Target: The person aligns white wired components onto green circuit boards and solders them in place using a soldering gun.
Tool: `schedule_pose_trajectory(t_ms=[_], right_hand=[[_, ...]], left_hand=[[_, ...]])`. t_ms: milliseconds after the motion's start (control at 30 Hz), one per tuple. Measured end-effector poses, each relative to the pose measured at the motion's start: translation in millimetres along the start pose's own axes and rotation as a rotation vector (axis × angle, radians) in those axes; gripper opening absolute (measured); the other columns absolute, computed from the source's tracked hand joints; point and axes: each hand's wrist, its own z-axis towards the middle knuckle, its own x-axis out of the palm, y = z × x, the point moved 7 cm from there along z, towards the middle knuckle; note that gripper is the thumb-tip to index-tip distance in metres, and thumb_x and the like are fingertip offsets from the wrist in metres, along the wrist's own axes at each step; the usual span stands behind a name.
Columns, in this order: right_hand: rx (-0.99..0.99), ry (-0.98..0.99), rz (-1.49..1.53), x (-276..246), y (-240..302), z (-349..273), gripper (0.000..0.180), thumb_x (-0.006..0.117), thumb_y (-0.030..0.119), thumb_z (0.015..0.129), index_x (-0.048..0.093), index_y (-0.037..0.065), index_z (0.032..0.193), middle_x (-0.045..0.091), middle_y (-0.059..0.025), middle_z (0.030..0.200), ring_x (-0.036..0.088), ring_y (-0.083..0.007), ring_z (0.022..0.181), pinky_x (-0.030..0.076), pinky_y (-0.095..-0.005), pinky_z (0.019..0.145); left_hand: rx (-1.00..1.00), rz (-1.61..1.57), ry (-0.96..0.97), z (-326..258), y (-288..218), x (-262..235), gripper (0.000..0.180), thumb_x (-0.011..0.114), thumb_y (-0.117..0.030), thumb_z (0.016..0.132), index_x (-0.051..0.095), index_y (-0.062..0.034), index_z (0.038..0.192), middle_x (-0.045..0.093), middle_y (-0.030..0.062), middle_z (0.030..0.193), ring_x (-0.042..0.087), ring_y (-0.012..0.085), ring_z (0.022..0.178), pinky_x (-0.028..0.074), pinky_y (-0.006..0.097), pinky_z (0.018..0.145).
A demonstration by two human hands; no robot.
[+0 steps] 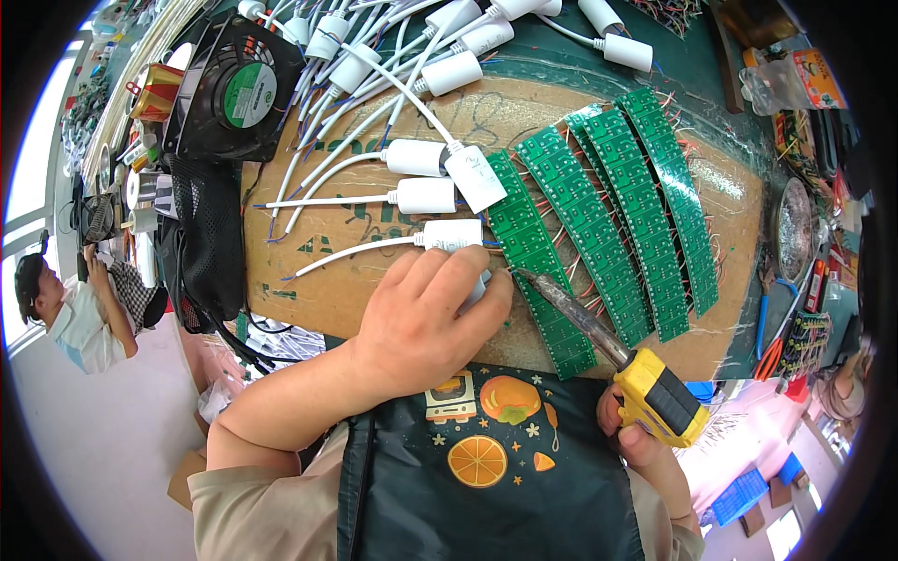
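Observation:
My left hand (pixel 426 304) is closed around a white cylindrical housing (pixel 475 292), mostly hidden by my fingers. Just above the fingers lies another white housing with a cable (pixel 453 235). In my right hand (pixel 634 438) is a yellow-handled soldering iron (pixel 662 397). Its metal barrel points left, and the tip ends at my left fingertips, by the edge of the nearest green circuit board strip (pixel 541 262); contact is too small to tell. More green board strips (pixel 599 234) with thin red and white wires lie to the right, side by side.
A brown cardboard sheet (pixel 281 271) covers the work area. A black fan (pixel 234 89) stands at far left, above a black mesh bag (pixel 206 234). Several white cabled housings (pixel 454 72) are heaped at the back. Pliers (pixel 772 327) and a metal dish (pixel 793 229) lie right. Another person (pixel 79 304) sits left.

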Motion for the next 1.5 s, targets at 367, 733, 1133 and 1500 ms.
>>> schedule_pose_trajectory(t_ms=[367, 733, 1133, 1500], right_hand=[[-0.008, 0.065, -0.122, -1.5, 0.0, 1.0, 0.040, 0.077, 0.041, 0.087, 0.059, 0.007, 0.075, 0.058, -0.0053, 0.065, 0.057, -0.0218, 0.057, 0.043, -0.0346, 0.053], [0.097, -0.062, 0.170, 3.5, 5.3, -2.6, 0.046, 0.086, 0.041, 0.077, 0.063, 0.002, 0.085, 0.058, -0.0043, 0.070, 0.054, -0.0142, 0.061, 0.042, -0.0290, 0.055], [-0.030, -0.020, 0.231, 23.0, 17.6, 16.7, 0.084, 0.085, 0.052, 0.081, 0.048, 0.006, 0.141, 0.052, 0.0002, 0.075, 0.052, -0.0157, 0.061, 0.045, -0.0318, 0.054], [-0.089, -0.011, 0.248, 30.4, 16.5, 30.6, 0.082, 0.080, 0.051, 0.087, 0.043, 0.006, 0.144, 0.055, 0.0001, 0.077, 0.059, -0.0169, 0.065, 0.055, -0.0441, 0.082]], left_hand=[[0.005, 0.008, 0.003, 0.3, -1.3, 1.3, 0.041, 0.076, -0.008, 0.066, 0.072, -0.0098, 0.107, 0.057, 0.0082, 0.105, 0.057, 0.0224, 0.075, 0.048, 0.035, 0.065], [0.001, -0.002, 0.004, 0.4, -1.0, -0.7, 0.040, 0.076, -0.008, 0.067, 0.072, -0.0093, 0.107, 0.056, 0.0079, 0.105, 0.056, 0.0216, 0.075, 0.048, 0.035, 0.066], [-0.010, -0.010, 0.012, -0.5, -0.8, -0.6, 0.041, 0.076, -0.009, 0.067, 0.071, -0.0095, 0.108, 0.056, 0.0083, 0.105, 0.056, 0.0227, 0.077, 0.048, 0.036, 0.067], [0.021, 0.014, 0.077, 4.4, -3.3, -9.1, 0.041, 0.072, -0.013, 0.071, 0.072, -0.0092, 0.111, 0.060, 0.0086, 0.108, 0.058, 0.0218, 0.081, 0.048, 0.037, 0.071]])
